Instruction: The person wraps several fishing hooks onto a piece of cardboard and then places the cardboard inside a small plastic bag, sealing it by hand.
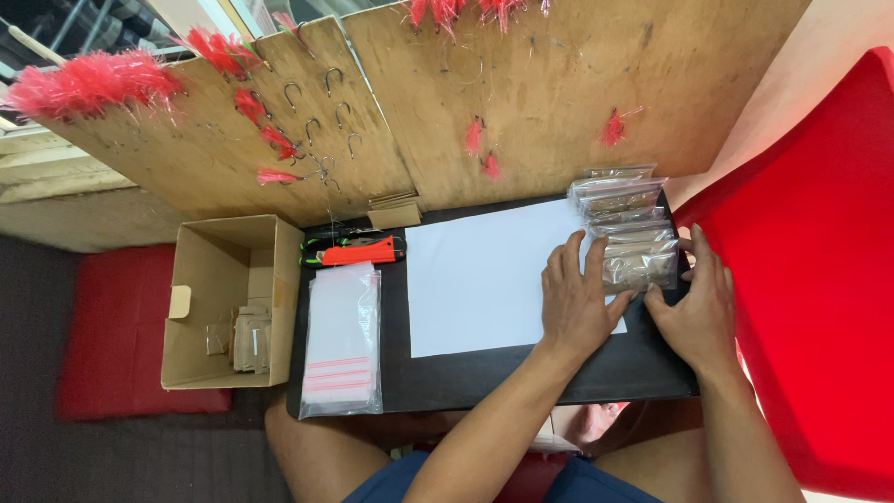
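A row of small clear packets (626, 222) with brownish contents lies overlapped along the right side of a black board (484, 377) on my lap. My left hand (577, 300) rests flat on the nearest packet (643, 266) and on the white sheet (480, 275) beside it, fingers spread. My right hand (697, 303) touches the same packet from its right edge, thumb and fingers pinching its lower corner.
A stack of clear zip bags (342, 340) with red strips lies at the board's left. An orange and black tool (358, 250) sits above it. An open cardboard box (228, 298) holds packets. Wooden boards (521, 93) with hooks and red feathers stand behind. A red chair (819, 279) is at right.
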